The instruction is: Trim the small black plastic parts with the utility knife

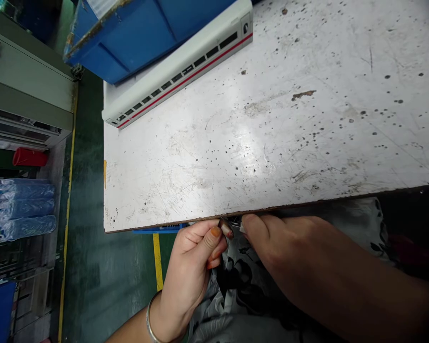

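Note:
At the near edge of the white table (207, 166), my left hand (194, 259) pinches a small cylindrical metal part (226, 228), silvery with a coppery end, between thumb and fingers. Close beside it, my right hand (289, 247) is closed, thumb toward the left hand. A small pale piece (242, 228) shows at its fingertips, its kind unclear. Thin shiny strands lie between the two hands; I cannot tell which part they belong to. Both hands are just below the tabletop edge, over my patterned grey clothing (250, 309).
A white toy train car shell (185, 76) with a red stripe and dark windows lies at the back left of the table, against a blue bin (139, 38). On the left are a green floor (103, 276), wrapped bottles (28, 209) and a red container (30, 156).

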Available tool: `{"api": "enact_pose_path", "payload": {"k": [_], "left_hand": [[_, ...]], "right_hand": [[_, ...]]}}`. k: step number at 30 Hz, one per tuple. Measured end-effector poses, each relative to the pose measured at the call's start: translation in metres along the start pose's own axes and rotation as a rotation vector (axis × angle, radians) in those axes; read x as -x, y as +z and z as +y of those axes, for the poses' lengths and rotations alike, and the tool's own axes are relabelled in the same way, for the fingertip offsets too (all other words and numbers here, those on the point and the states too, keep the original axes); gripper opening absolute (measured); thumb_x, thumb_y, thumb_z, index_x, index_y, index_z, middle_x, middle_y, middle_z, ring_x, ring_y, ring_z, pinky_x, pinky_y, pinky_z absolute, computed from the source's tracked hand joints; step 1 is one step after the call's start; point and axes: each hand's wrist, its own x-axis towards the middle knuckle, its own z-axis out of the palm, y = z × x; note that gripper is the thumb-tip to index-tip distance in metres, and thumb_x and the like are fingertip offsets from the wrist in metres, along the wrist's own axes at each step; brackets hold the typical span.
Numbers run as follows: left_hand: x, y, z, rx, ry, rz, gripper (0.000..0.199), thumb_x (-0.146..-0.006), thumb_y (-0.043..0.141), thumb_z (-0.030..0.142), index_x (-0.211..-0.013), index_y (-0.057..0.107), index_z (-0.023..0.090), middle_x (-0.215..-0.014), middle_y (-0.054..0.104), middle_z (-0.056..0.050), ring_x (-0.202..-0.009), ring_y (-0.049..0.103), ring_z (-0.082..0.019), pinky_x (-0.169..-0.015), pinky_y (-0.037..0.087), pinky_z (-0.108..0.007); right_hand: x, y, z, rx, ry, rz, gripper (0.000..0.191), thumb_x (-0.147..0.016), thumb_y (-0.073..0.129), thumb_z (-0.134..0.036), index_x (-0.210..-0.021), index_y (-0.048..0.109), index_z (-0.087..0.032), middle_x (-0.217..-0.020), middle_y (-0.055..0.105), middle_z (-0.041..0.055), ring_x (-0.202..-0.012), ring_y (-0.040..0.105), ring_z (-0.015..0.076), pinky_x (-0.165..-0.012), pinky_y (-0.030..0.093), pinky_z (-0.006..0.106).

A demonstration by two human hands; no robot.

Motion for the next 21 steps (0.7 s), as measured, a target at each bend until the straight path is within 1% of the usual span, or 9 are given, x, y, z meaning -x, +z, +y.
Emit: {"api": "enact_pose_path", "payload": {"k": [4,6,8,10,14,18,19,21], "left_hand": [[-0.001,0.0,0.0,-0.001,-0.004,0.001,0.035,-0.084,0.068,0.046,-0.076,0.067,0.012,-0.054,0.029,0.006,-0.051,0.02,-0.006,-0.046,0.014,-0.02],[-0.001,0.0,0.0,-0.001,-0.003,0.005,0.035,-0.084,0.069,0.046,-0.074,0.066,0.012,-0.054,0.029,0.006,-0.051,0.02,-0.006,-0.046,0.014,-0.02],[-0.001,0.0,0.0,-0.001,-0.004,0.008,0.035,-0.084,0.069,0.046,-0.073,0.066,0.012,-0.054,0.029,0.005,-0.052,0.02,-0.006,-0.046,0.014,-0.02],[-0.001,0.0,0.0,-0.001,-0.006,0.006,0.035,-0.085,0.068,0.045,-0.073,0.065,0.012,-0.054,0.03,0.005,-0.052,0.021,-0.006,-0.047,0.014,-0.021],[0.0,0.0,0.001,-0.001,0.0,-0.003,0.034,-0.086,0.066,0.043,-0.072,0.065,0.013,-0.054,0.03,0.005,-0.052,0.02,-0.006,-0.047,0.015,-0.021],[0.0,0.0,0.0,-0.01,0.002,-0.002,0.032,-0.088,0.065,0.043,-0.076,0.067,0.013,-0.055,0.029,0.005,-0.053,0.02,-0.007,-0.047,0.016,-0.021],[0.0,-0.001,0.0,-0.01,0.003,-0.007,0.032,-0.088,0.065,0.043,-0.076,0.068,0.013,-0.055,0.029,0.005,-0.053,0.02,-0.007,-0.047,0.016,-0.021],[-0.001,-0.002,0.0,-0.005,0.007,-0.016,0.032,-0.088,0.065,0.043,-0.077,0.068,0.013,-0.054,0.028,0.005,-0.052,0.02,-0.007,-0.046,0.015,-0.02]], "right_hand": [[0.001,0.002,0.005,-0.079,0.014,-0.077,0.022,-0.065,0.055,0.001,-0.071,0.055,-0.02,-0.059,0.056,-0.0018,-0.04,0.054,0.0174,-0.037,0.029,0.031],[0.0,0.001,0.007,-0.11,0.038,-0.15,0.021,-0.069,0.054,0.0,-0.074,0.056,-0.021,-0.06,0.057,-0.0019,-0.042,0.055,0.0187,-0.038,0.029,0.032],[-0.002,-0.001,0.007,-0.131,0.063,-0.218,0.022,-0.069,0.055,0.0,-0.075,0.055,-0.021,-0.06,0.058,-0.0017,-0.042,0.056,0.0195,-0.039,0.03,0.032],[-0.004,-0.005,0.007,-0.139,0.066,-0.256,0.023,-0.067,0.055,0.0,-0.075,0.055,-0.022,-0.062,0.059,-0.001,-0.044,0.057,0.0199,-0.04,0.032,0.032],[-0.007,-0.011,0.005,-0.112,0.003,-0.28,0.023,-0.063,0.059,-0.001,-0.069,0.055,-0.022,-0.064,0.06,-0.0005,-0.046,0.058,0.0198,-0.039,0.037,0.032],[-0.008,-0.011,0.002,-0.054,-0.008,-0.287,0.021,-0.06,0.063,-0.004,-0.064,0.054,-0.022,-0.061,0.058,0.0002,-0.043,0.054,0.0185,-0.033,0.034,0.031],[-0.008,-0.01,0.001,-0.041,-0.008,-0.277,0.02,-0.059,0.063,-0.004,-0.065,0.055,-0.021,-0.06,0.057,0.0003,-0.042,0.053,0.0181,-0.032,0.033,0.03],[-0.006,-0.008,0.0,-0.02,-0.015,-0.213,0.019,-0.057,0.065,-0.006,-0.066,0.057,-0.02,-0.058,0.055,-0.0001,-0.039,0.05,0.0172,-0.031,0.033,0.03]]}}
